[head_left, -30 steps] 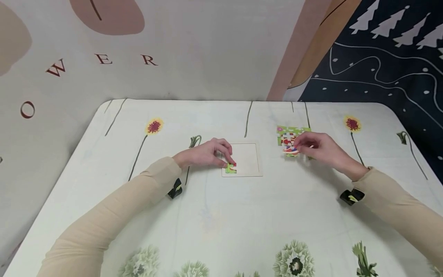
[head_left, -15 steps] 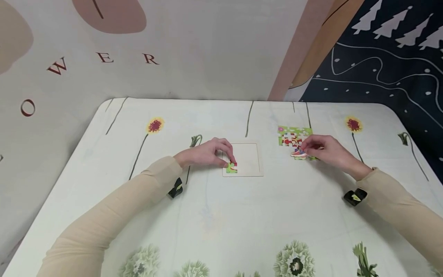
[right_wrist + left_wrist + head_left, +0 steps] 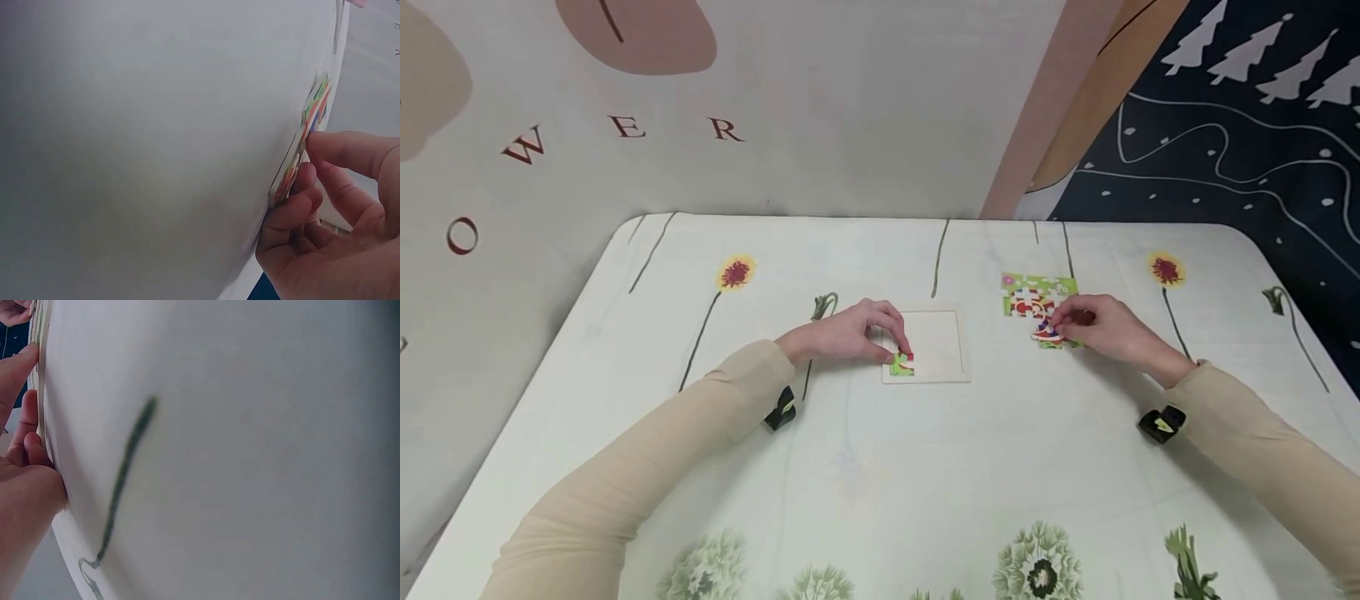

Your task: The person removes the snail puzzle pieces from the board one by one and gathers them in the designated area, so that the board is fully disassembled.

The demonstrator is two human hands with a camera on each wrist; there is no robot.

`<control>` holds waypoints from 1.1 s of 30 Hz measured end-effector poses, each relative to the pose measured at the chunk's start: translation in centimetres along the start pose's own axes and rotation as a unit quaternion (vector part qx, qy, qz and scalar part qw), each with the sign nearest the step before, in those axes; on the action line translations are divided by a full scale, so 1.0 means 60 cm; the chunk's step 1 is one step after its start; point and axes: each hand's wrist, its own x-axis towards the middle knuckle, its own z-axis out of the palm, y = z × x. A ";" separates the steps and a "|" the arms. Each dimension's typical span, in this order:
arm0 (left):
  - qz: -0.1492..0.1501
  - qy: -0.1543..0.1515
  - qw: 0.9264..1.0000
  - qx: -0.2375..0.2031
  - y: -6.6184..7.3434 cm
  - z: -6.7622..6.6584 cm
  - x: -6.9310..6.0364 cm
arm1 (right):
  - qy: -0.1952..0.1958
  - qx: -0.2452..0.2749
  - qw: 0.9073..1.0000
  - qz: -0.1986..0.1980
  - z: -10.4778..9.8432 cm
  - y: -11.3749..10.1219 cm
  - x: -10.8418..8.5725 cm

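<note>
A small green-and-red puzzle piece lies in the lower left corner of the pale puzzle tray. My left hand holds this piece by thumb and index finger at its upper edge. To the right, my right hand pinches a puzzle piece with a red-and-blue picture between thumb and index finger. It is just over the lower edge of a group of puzzle pieces with green and red print. In the right wrist view the right hand has its fingertips at the pieces' edges, close to the tabletop.
A white cloth with printed flowers covers the table. Behind it rises a pale printed wall, with a dark panel of white trees at the right. Table surface lies between the tray and the group of pieces.
My right hand has shifted slightly right and toward me with its puzzle piece, uncovering more of the group's upper part. The left hand stays at the tray's corner piece.
</note>
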 end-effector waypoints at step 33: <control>-0.078 0.022 0.997 -0.003 -0.015 -0.042 -0.001 | 0.011 0.048 0.992 -0.115 0.075 -0.105 0.019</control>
